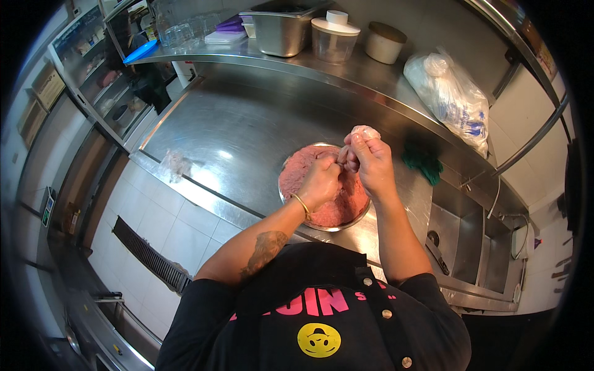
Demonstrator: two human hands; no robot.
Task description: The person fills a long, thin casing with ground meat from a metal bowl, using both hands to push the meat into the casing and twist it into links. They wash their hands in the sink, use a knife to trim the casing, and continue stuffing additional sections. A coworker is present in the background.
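A round metal bowl [335, 229] sits on the steel counter in front of me, filled with pink ground meat [299, 168]. Above its right side, my right hand [372, 166] is closed around a pale pink lump [365, 131] that bulges out over the thumb and forefinger; it looks like ground meat, perhaps in a thin film. My left hand [322, 183] is over the middle of the bowl with its fingers curled together, close against the lower fingers of the right. Whatever the left fingers pinch is hidden.
A steel shelf [365, 73] behind the counter holds a metal container [281, 34], lidded tubs and a filled plastic bag [451, 99]. Right of the bowl lie a green cloth [423, 164] and a sink [473, 241]. Crumpled clear plastic [176, 166] rests at the counter's left.
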